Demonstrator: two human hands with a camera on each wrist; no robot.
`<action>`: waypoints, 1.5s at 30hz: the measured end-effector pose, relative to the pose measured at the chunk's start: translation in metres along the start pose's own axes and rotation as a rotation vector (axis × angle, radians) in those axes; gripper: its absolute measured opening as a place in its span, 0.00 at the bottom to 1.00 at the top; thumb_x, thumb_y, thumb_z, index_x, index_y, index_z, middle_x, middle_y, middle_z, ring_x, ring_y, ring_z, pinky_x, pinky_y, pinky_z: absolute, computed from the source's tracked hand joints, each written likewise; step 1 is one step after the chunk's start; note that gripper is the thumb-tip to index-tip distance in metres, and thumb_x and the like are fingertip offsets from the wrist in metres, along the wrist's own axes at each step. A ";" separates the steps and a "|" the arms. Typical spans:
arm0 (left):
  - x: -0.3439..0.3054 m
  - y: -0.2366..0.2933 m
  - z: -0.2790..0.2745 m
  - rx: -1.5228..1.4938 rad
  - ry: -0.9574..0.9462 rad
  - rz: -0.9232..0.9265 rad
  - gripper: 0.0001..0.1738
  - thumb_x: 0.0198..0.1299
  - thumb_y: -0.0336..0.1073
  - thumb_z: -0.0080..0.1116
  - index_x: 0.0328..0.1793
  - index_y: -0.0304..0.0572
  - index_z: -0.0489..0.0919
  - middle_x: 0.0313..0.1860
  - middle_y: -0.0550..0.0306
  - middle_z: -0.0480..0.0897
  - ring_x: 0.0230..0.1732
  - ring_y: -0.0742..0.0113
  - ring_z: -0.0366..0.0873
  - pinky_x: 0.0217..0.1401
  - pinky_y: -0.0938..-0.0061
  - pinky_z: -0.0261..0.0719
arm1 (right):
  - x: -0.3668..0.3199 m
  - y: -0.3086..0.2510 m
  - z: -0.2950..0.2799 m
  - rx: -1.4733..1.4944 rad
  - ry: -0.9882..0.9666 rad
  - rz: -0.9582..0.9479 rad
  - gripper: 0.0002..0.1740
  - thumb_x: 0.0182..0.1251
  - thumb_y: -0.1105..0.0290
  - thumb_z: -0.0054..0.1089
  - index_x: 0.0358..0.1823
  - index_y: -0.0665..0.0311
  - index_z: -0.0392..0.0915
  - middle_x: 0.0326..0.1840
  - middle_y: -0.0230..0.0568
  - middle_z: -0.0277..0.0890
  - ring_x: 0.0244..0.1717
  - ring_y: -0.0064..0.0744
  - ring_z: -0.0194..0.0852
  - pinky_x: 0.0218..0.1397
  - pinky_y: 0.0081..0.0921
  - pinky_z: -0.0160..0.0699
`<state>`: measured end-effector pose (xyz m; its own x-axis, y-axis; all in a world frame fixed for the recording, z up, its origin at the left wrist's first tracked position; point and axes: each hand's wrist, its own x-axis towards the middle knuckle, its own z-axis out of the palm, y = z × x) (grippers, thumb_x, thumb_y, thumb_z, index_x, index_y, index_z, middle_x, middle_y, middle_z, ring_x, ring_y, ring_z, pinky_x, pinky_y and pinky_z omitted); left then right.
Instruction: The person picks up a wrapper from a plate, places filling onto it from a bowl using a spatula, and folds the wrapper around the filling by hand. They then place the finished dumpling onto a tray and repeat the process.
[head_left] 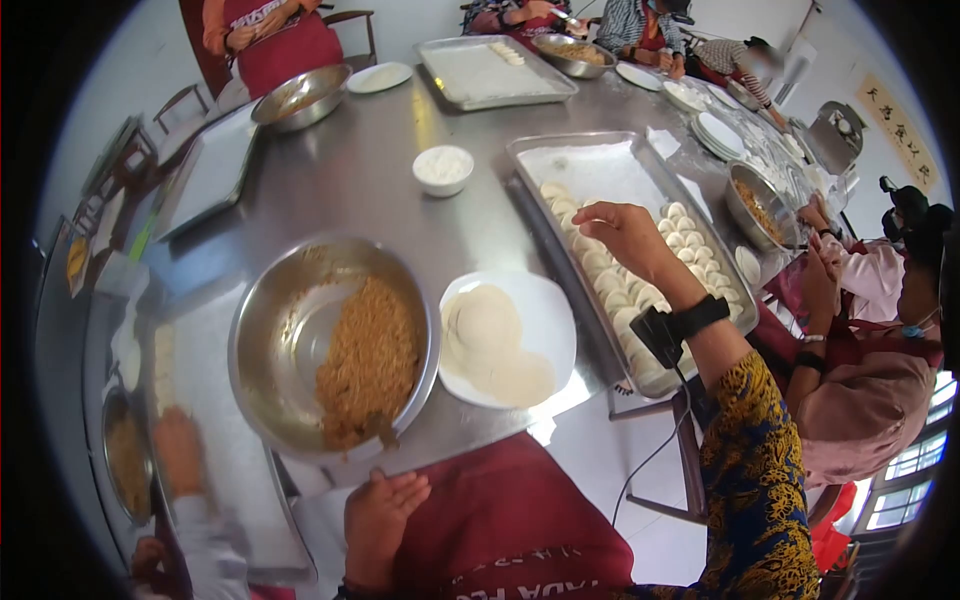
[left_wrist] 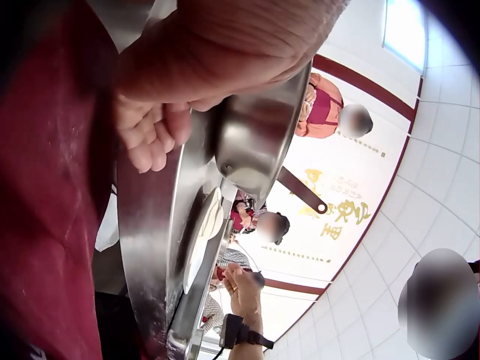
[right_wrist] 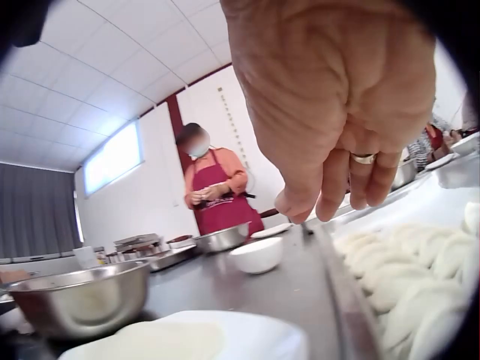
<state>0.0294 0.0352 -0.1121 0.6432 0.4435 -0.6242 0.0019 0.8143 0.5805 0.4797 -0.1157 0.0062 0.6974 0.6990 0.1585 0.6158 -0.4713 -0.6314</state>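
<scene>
My right hand (head_left: 635,240) hovers over the metal tray (head_left: 585,155), its fingers bent downward; nothing shows between them in the right wrist view. Below it, rows of pale folded dumplings (right_wrist: 397,277) line the tray. Close to the table's front edge is my left hand (head_left: 380,520), fingers fairly straight and holding nothing. Just beyond that hand stands a large steel bowl (head_left: 250,350) with brown filling (head_left: 370,350) heaped to one side. A white plate (head_left: 555,310) carrying round dough wrappers (head_left: 490,335) sits between bowl and tray.
A small white bowl of flour (head_left: 443,168) stands farther back. More trays, such as the far tray (head_left: 470,85), and another steel bowl (head_left: 300,98) lie around the table. On the left, another person's hand (head_left: 178,450) reaches over a tray. People sit close on the right.
</scene>
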 end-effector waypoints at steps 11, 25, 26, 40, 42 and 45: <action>-0.025 -0.003 0.006 -0.253 -0.013 -0.096 0.24 0.75 0.44 0.46 0.54 0.22 0.72 0.55 0.33 0.75 0.62 0.38 0.73 0.72 0.45 0.68 | -0.156 -0.075 0.086 -0.101 -0.082 -0.306 0.27 0.53 0.67 0.74 0.54 0.62 0.75 0.64 0.47 0.73 0.74 0.57 0.60 0.69 0.44 0.66; -0.041 -0.006 0.021 -0.227 -0.133 -0.135 0.19 0.73 0.41 0.50 0.52 0.27 0.76 0.55 0.35 0.78 0.62 0.41 0.74 0.72 0.46 0.68 | -0.160 -0.056 0.108 0.310 0.134 -0.071 0.07 0.64 0.73 0.66 0.42 0.65 0.84 0.51 0.40 0.84 0.59 0.38 0.80 0.58 0.26 0.75; -0.041 -0.006 0.021 -0.228 -0.129 -0.133 0.19 0.73 0.41 0.50 0.52 0.27 0.76 0.55 0.35 0.78 0.62 0.41 0.74 0.72 0.46 0.68 | -0.157 -0.057 0.105 0.427 0.150 0.043 0.08 0.66 0.72 0.64 0.44 0.66 0.84 0.50 0.37 0.85 0.54 0.31 0.80 0.56 0.22 0.75; -0.051 -0.001 0.061 -0.149 -0.434 -0.117 0.27 0.71 0.44 0.52 0.65 0.28 0.71 0.66 0.35 0.72 0.70 0.38 0.68 0.75 0.46 0.63 | -0.189 -0.138 0.125 1.549 -0.121 0.455 0.12 0.74 0.64 0.57 0.48 0.66 0.75 0.44 0.36 0.81 0.43 0.27 0.82 0.52 0.28 0.84; -0.052 0.001 0.063 -0.209 -0.506 -0.121 0.31 0.68 0.46 0.58 0.70 0.33 0.68 0.70 0.42 0.70 0.73 0.45 0.64 0.77 0.48 0.59 | -0.200 -0.147 0.137 1.650 -0.240 0.441 0.12 0.74 0.64 0.57 0.48 0.65 0.75 0.46 0.38 0.81 0.46 0.28 0.82 0.54 0.30 0.84; -0.055 0.001 0.066 -0.314 -0.527 0.025 0.33 0.68 0.46 0.59 0.71 0.34 0.66 0.69 0.48 0.71 0.74 0.55 0.64 0.78 0.51 0.57 | -0.208 -0.161 0.144 1.684 -0.363 0.502 0.12 0.74 0.64 0.58 0.48 0.65 0.75 0.46 0.38 0.81 0.46 0.28 0.81 0.53 0.30 0.84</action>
<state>0.0447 -0.0131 -0.0433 0.9324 0.2841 -0.2234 -0.1920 0.9130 0.3600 0.1825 -0.1076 -0.0342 0.4310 0.8565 -0.2839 -0.7682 0.1832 -0.6135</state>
